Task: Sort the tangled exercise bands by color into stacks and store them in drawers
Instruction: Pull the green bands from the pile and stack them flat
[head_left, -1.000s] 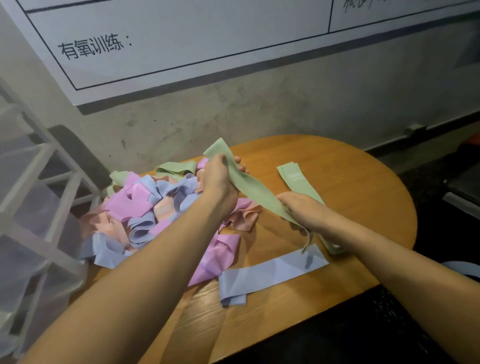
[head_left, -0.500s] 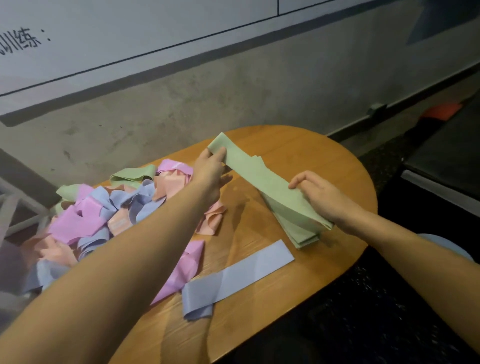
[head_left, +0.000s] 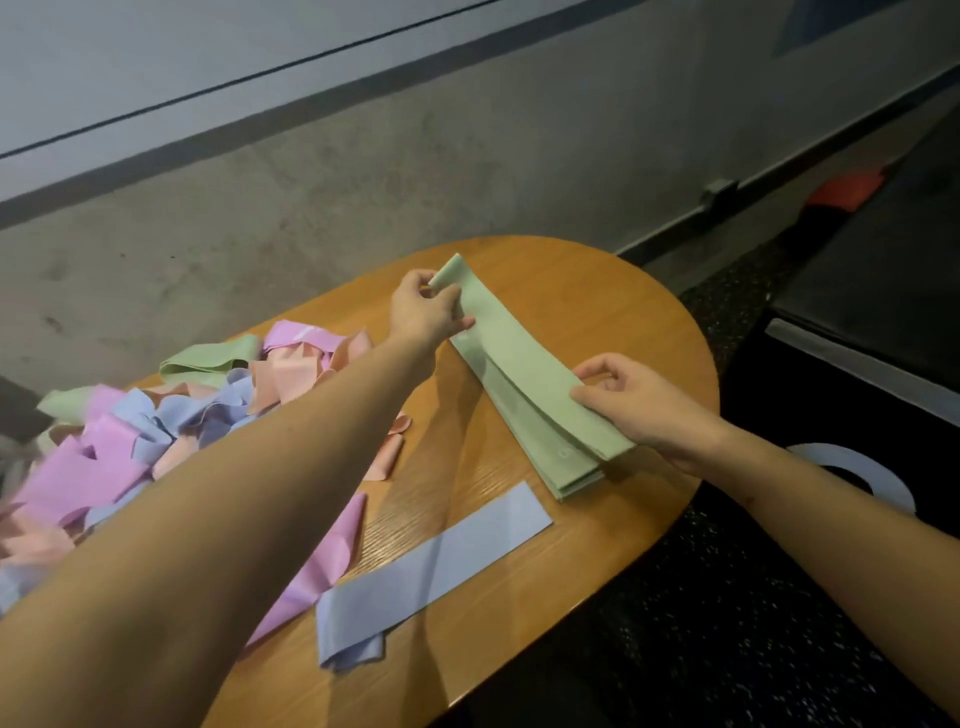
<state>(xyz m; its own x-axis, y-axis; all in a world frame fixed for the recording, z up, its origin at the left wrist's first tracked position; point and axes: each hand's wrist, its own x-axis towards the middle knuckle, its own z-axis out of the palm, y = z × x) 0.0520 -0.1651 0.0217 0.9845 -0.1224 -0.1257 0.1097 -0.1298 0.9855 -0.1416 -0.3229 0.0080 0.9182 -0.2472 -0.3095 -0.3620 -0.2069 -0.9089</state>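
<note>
A green band is stretched flat between my two hands, lying on top of a green stack on the right of the wooden table. My left hand pinches its far end. My right hand grips its near end. A blue band lies flat near the table's front edge. The tangled heap of pink, purple, blue, peach and green bands covers the table's left side, partly hidden by my left arm.
A concrete wall with a white board runs behind the table. On the dark floor to the right sit a black mat or box, an orange object and a light blue band loop.
Both hands have carried the green band rightward out of the heap and lowered it onto the green stack. The view has swung right, so the white drawer rack has left the picture.
</note>
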